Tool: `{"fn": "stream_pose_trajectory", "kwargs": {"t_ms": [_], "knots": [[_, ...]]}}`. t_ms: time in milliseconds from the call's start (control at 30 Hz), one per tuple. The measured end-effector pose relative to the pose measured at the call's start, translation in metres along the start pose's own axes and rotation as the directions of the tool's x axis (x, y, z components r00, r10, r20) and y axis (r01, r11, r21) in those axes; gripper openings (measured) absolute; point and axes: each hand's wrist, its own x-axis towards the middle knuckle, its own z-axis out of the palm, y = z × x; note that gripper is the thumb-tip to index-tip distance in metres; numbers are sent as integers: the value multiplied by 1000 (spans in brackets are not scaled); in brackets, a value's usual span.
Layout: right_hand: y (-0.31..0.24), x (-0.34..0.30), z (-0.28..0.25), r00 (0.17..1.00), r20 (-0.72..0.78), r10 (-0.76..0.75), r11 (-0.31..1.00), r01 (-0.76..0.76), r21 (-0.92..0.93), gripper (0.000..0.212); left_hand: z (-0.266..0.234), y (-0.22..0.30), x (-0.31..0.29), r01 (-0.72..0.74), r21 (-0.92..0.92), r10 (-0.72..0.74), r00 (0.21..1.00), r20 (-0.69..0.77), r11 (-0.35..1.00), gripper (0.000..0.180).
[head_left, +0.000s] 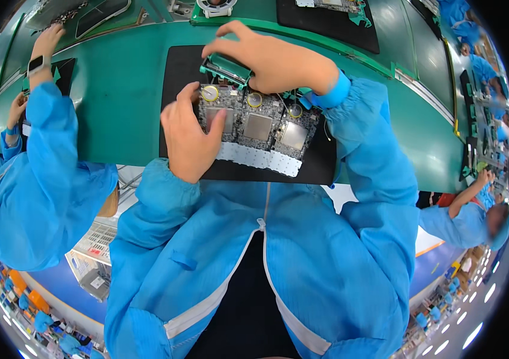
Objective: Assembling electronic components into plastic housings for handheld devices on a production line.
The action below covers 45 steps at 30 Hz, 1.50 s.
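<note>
A panel of three joined grey circuit boards [258, 127] lies slightly tilted on a black mat [176, 66]. Each board has a square metal shield and a round part with a yellow rim. My left hand [191, 137] grips the panel's left end, thumb over the leftmost board and fingers along its side. At the far left edge of the panel, my right hand [275, 60] spans a green strip-shaped part [225, 67], fingertips at one end and thumb at the other. More green pieces show along the far edge, partly hidden under my right hand. A blue wristband [333, 93] circles my right wrist.
The mat rests on a green bench [117, 107]. Beyond a raised green rail [350, 51] lies another black mat [332, 24] with a board on it. A round white device [216, 7] stands at the far side. Co-workers in blue sit left [33, 191] and right [457, 221].
</note>
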Motion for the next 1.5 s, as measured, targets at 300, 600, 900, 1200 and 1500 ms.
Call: {"fn": "stream_pose_trajectory", "kwargs": {"t_ms": [300, 600, 900, 1200, 1500], "knots": [[-38, -50, 4, 930, -343, -130, 988, 93, -122, 78, -31, 4, 15, 216, -650, 57, 927, 372, 729, 47], [-49, -57, 39, 870, -487, 71, 973, 47, 227, 81, -29, 21, 17, 331, -517, -113, 906, 408, 790, 33], [-49, -61, 41, 883, -466, 53, 952, 96, 289, 81, -23, 31, 7, 297, -558, -128, 938, 322, 775, 38], [-56, -72, 45, 899, -417, 135, 915, 49, 401, 77, -25, 27, -3, 174, -433, -70, 967, 247, 884, 43], [-57, -74, 43, 924, -359, 131, 949, -12, 315, 81, -21, 31, 0, -76, -271, 135, 969, 208, 960, 47]]}}
